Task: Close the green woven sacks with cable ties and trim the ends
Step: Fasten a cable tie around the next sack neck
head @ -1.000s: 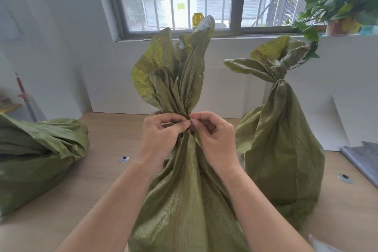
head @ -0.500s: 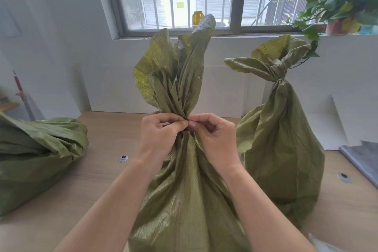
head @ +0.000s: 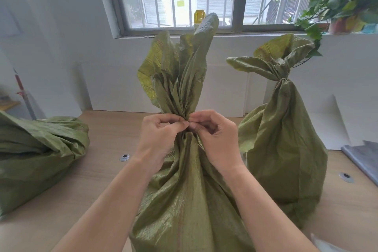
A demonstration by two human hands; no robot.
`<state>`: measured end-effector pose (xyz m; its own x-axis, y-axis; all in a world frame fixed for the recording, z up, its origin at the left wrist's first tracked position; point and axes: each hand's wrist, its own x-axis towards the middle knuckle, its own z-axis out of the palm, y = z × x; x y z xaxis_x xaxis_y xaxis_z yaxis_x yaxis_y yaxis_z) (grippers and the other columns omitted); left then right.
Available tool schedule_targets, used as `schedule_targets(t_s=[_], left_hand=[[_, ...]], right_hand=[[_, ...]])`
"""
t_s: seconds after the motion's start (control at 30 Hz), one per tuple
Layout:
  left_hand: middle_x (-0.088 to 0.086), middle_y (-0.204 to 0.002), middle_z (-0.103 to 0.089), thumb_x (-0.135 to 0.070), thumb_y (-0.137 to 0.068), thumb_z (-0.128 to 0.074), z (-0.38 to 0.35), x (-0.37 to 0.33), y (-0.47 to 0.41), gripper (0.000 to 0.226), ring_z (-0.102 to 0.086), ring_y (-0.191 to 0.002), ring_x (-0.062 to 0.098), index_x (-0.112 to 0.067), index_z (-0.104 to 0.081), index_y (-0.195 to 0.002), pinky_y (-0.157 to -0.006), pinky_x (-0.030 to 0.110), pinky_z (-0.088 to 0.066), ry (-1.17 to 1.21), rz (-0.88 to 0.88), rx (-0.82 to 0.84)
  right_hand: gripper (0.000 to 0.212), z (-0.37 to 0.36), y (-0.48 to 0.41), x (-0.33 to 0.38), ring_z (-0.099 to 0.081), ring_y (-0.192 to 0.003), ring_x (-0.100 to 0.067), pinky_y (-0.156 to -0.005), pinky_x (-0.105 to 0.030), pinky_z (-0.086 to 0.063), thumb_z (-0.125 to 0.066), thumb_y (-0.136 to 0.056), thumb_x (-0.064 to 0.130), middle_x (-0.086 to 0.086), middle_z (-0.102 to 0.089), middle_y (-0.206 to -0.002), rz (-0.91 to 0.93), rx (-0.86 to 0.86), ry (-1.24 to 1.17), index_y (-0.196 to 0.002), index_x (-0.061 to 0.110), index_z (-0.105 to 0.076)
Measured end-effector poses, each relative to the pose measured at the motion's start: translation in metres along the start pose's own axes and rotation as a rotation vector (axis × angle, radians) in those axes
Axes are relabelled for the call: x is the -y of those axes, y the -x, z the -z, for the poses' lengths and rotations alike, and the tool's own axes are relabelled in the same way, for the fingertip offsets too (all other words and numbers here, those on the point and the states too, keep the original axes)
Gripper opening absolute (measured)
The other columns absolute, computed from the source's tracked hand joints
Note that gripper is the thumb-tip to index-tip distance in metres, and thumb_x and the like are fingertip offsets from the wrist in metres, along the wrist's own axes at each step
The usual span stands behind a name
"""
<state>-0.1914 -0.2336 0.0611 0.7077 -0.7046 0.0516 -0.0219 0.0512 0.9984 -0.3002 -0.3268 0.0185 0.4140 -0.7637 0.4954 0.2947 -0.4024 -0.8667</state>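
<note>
A green woven sack point(head: 184, 200) stands upright in front of me, its top gathered into a narrow neck. My left hand point(head: 161, 135) and my right hand point(head: 212, 135) pinch that neck from both sides, fingertips meeting at the front. Whatever lies between my fingertips is hidden, so no cable tie shows there. To the right stands a second green sack point(head: 284, 149), its neck bound by a thin tie point(head: 283, 78). A third green sack point(head: 38, 155) lies slumped on its side at the left, its mouth out of sight.
All the sacks rest on a light wooden table point(head: 106, 170) with round metal inserts point(head: 124, 157). A white wall and barred window are behind. A potted plant point(head: 343, 6) sits on the sill at right. A grey slab point(head: 366, 157) lies at the right edge.
My hands stay at the sack's neck, shifting only slightly upward as the fingertips work at the front. The sacks have not moved.
</note>
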Motion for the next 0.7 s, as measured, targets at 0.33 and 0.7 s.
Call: schedule_targets(t_s=[0.33, 0.7], left_hand=[[0.022, -0.078, -0.077, 0.001, -0.084, -0.081, 0.0, 0.002, -0.004, 0.015, -0.075, -0.076, 0.023, -0.01, -0.082, -0.073, -0.083, 0.038, -0.062, -0.055, -0.036, 0.005], [0.017, -0.08, -0.079, 0.007, -0.084, -0.079, -0.002, 0.009, -0.005, 0.022, -0.078, -0.079, 0.028, -0.011, -0.082, -0.071, -0.082, 0.038, -0.062, 0.055, -0.037, -0.011]], right_hand=[[0.024, -0.002, 0.0, -0.005, -0.077, -0.086, -0.016, -0.084, -0.028, -0.062, -0.074, -0.088, -0.01, -0.002, -0.08, -0.088, 0.001, -0.016, 0.009, -0.093, 0.013, -0.077], [0.016, -0.011, 0.005, -0.008, -0.077, -0.087, -0.02, -0.086, -0.028, -0.062, -0.072, -0.091, -0.01, -0.008, -0.08, -0.091, -0.143, -0.145, -0.241, -0.098, 0.004, -0.076]])
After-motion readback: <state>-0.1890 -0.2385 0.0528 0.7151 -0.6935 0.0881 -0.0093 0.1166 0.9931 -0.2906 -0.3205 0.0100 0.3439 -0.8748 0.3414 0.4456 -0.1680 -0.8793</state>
